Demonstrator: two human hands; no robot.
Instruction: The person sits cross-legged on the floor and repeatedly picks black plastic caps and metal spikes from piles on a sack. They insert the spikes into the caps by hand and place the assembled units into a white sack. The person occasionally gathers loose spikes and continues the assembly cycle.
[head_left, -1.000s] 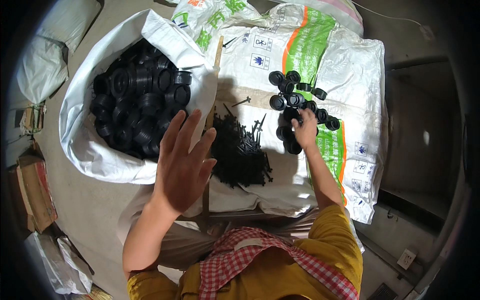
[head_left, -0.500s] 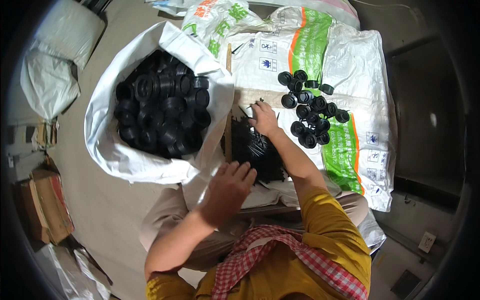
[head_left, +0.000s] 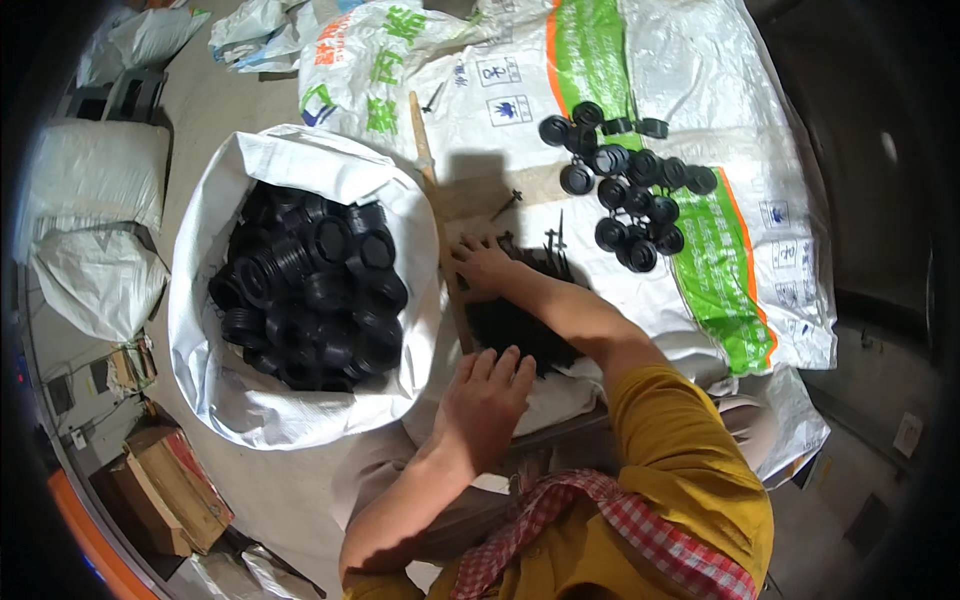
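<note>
A dark pile of thin black plastic pieces (head_left: 515, 325) lies in front of me on white woven sacking. My right hand (head_left: 485, 265) reaches over the far left part of the pile, close to a wooden strip (head_left: 430, 170); its fingers are apart and I see nothing held. Lower down, my left hand (head_left: 482, 405) lies palm down with stretched fingers at the pile's near left edge. Several loose black branched bits (head_left: 555, 240) stick out at the pile's far side. To the left, an open white sack (head_left: 205, 385) is filled with ridged black plastic rings (head_left: 325, 290).
Several round black caps (head_left: 640, 198) sit in a loose cluster on the sacking (head_left: 720, 95) at the right. Full white bags (head_left: 95, 180) and an open cardboard box (head_left: 175, 490) stand along the left. A wall socket (head_left: 908, 432) is at the far right.
My right hand has moved left and nearer, from the pile's far edge to beside the wooden strip. The left hand stays by the near edge, fingers stretched. The whole view has shifted and turned.
</note>
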